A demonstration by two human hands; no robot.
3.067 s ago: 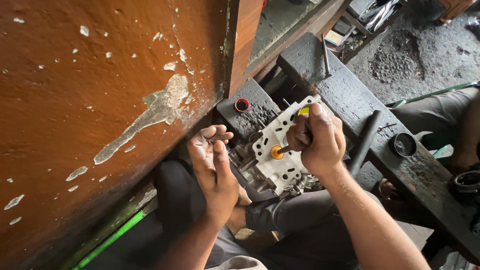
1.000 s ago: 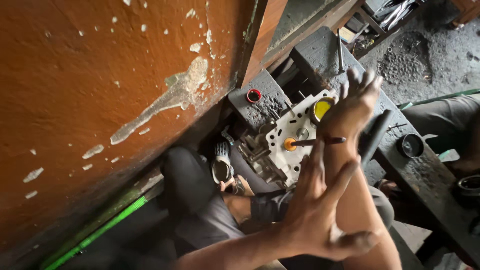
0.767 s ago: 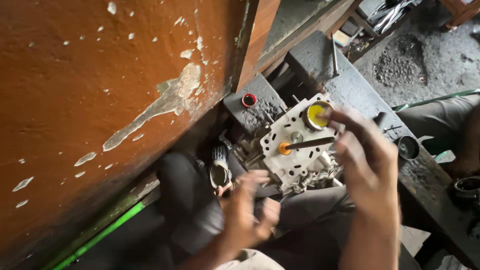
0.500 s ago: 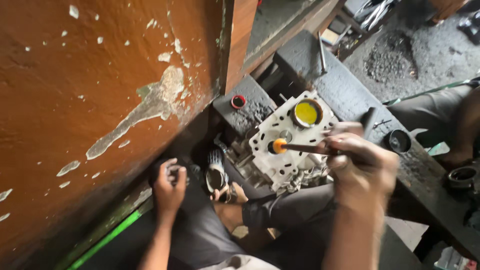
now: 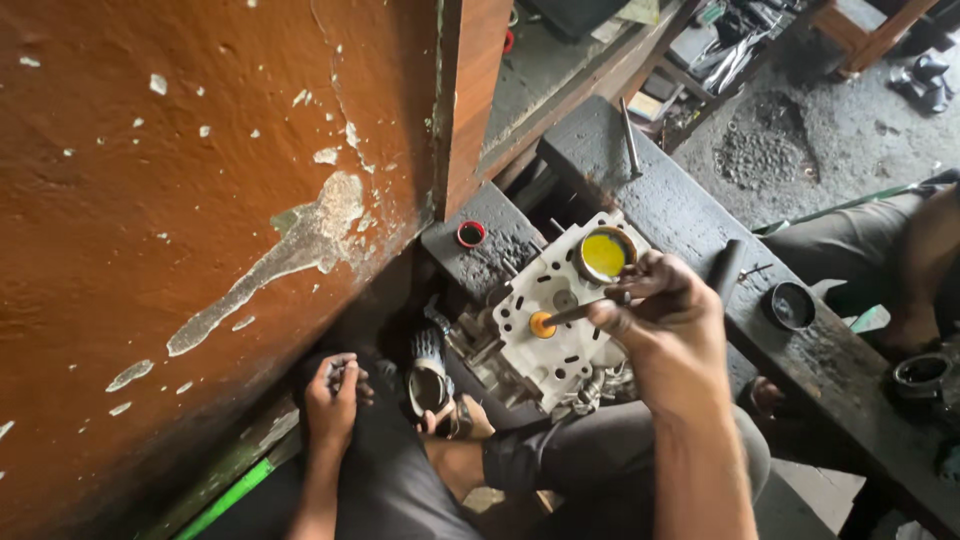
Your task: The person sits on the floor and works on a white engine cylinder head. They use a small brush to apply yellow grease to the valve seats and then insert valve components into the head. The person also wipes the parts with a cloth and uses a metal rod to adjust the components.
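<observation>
your right hand (image 5: 660, 320) grips the tool (image 5: 575, 312) on the cylinder head (image 5: 555, 310); unsteadied, it could tip. left hand (image 5: 330, 390) is clenched, well apart.

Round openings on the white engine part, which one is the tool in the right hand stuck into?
The small orange one near the part's middle. The tool held by the right hand ends there; the larger yellow opening near the top edge has nothing in it.

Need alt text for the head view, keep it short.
Seen from above, the right hand holds a stick with an orange tip against a white metal engine part beside a small tin of yellow paste. The left hand rests low by a peeling orange wall.
</observation>
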